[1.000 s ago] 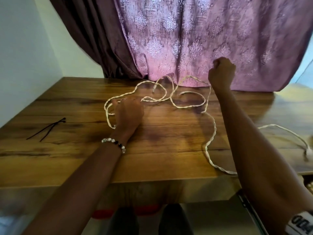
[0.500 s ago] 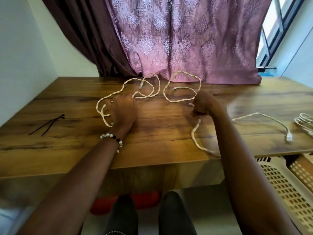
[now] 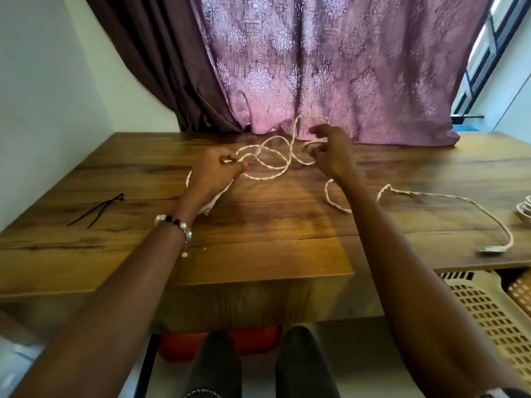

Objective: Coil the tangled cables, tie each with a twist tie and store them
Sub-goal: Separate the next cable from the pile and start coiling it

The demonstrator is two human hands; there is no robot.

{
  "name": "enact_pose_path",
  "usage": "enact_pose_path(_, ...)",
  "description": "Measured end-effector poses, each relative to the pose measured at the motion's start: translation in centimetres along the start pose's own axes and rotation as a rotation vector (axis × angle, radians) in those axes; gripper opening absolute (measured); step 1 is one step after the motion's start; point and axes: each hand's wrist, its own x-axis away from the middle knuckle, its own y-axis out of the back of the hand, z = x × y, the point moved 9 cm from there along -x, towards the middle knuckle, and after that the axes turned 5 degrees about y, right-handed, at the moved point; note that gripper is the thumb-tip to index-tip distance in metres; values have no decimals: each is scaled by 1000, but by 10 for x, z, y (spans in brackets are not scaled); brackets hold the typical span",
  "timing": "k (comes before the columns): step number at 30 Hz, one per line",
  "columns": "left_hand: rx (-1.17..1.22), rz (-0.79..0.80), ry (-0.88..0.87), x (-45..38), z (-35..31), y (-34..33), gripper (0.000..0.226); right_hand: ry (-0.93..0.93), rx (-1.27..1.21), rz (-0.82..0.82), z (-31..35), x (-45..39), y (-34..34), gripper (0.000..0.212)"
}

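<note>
— How many cables do you count on the table point(image 3: 258, 234)?

— One long cream braided cable point(image 3: 275, 173), looping in a tangle near the back edge in front of the curtain, then trailing toward the right front edge, where its plug point(image 3: 488, 249) lies. A second white cable point(image 3: 524, 208) shows only as a few loops at the right edge, so I cannot tell its length.

— And ties?

— Two thin black twist ties point(image 3: 99, 209), lying crossed near the left edge, well apart from the cable.

— What are the hands doing?

— The left hand point(image 3: 214, 172) has its fingers curled round gathered loops of the braided cable, some hanging out below the palm. The right hand point(image 3: 330, 153) pinches a strand between thumb and fingertip near the back edge, the other fingers loosely spread. A beaded bracelet point(image 3: 175, 222) sits on the left wrist.

— The room?

— A wooden table with dark grain, set against a patterned pink curtain point(image 3: 330, 67) with a darker brown curtain point(image 3: 161, 58) on its left. White wall left, a window point(image 3: 488, 53) at upper right. Two beige perforated baskets point(image 3: 488, 311) stand under the table's right front edge, and something red point(image 3: 253, 337) lies on the floor beneath.
</note>
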Motion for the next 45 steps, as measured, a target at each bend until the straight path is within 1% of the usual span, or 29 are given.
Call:
enact_pose_path(1,-31,24,-32,-2,-6,0,16,63,-9,75,17,3,-11,45)
enact_pose_path(3,-187,57,-128,-3,-22,0,24,245,-13,218,57,13,-34,50)
enact_pose_path(4,-275,47,-188,-3,-31,1,27,345,-43,250,74,16,-45,50)
enact_pose_path(5,-330,37,-250,-3,-40,2,29,419,-74,257,86,19,-53,46)
enact_pose_path(6,-352,40,-292,-2,-46,2,29,462,-95,234,93,18,-59,37)
enact_pose_path(8,-353,37,-332,-2,-55,5,23,430,-158,148,94,11,-63,17)
enact_pose_path(9,-400,-3,-357,-1,-59,10,19,369,-195,98,92,8,-61,13)
enact_pose_path(10,-497,-70,-379,-2,-62,17,19,292,-236,33,86,3,-58,13)
enact_pose_path(12,-682,-204,-388,-4,-60,31,20,132,-358,-101,65,-6,-48,21)
enact_pose_path(13,-695,-244,-366,-8,-53,38,19,76,-448,-155,57,-9,-43,25)
enact_pose_path(14,-638,-269,-318,-13,-42,47,19,44,-517,-205,51,-13,-39,26)
enact_pose_path(16,-384,-309,-159,-25,-13,65,21,-20,-610,-303,39,-17,-32,22)
enact_pose_path(18,-153,-329,-23,-34,15,74,24,-116,-785,-391,23,-17,-32,24)
enact_pose_path(20,28,-298,87,-37,38,70,20,-155,-924,-428,13,-15,-38,23)
enact_pose_path(21,105,-263,101,-39,44,63,17,-158,-928,-420,12,-13,-41,22)
enact_pose_path(23,223,-221,54,-40,41,55,11,-125,-865,-366,16,-13,-46,15)
enact_pose_path(25,379,-237,-10,-41,33,56,14,-33,-754,-319,25,-17,-47,7)
enact_pose_path(26,446,-261,-42,-40,28,61,15,27,-671,-300,29,-19,-45,9)
enact_pose_path(27,481,-291,-70,-39,26,65,16,75,-566,-271,33,-20,-45,17)
enact_pose_path(29,471,-329,-77,-37,30,70,16,125,-358,-238,37,-19,-47,31)
enact_pose_path(31,403,-352,-22,-39,44,70,18,190,-249,-290,45,-12,-41,30)
enact_pose_path(32,308,-371,-2,-39,49,71,20,228,-262,-294,54,-8,-38,26)
enact_pose_path(33,174,-393,-2,-40,51,72,21,260,-307,-263,64,-4,-39,22)
enact_pose_path(34,33,-404,-5,-39,50,73,23,287,-376,-191,74,0,-43,21)
enact_pose_path(36,-136,-405,23,-37,53,77,25,310,-524,43,97,10,-57,19)
enact_pose_path(38,-179,-333,49,-37,60,75,25,333,-518,351,116,27,-80,18)
enact_pose_path(40,-208,-265,49,-38,68,75,21,360,-419,607,124,44,-101,26)
enact_pose_path(41,-198,-244,55,-38,73,75,18,361,-385,705,125,51,-108,32)
enact_pose_path(45,-140,-163,203,-38,98,73,19,391,-362,1010,123,72,-129,57)
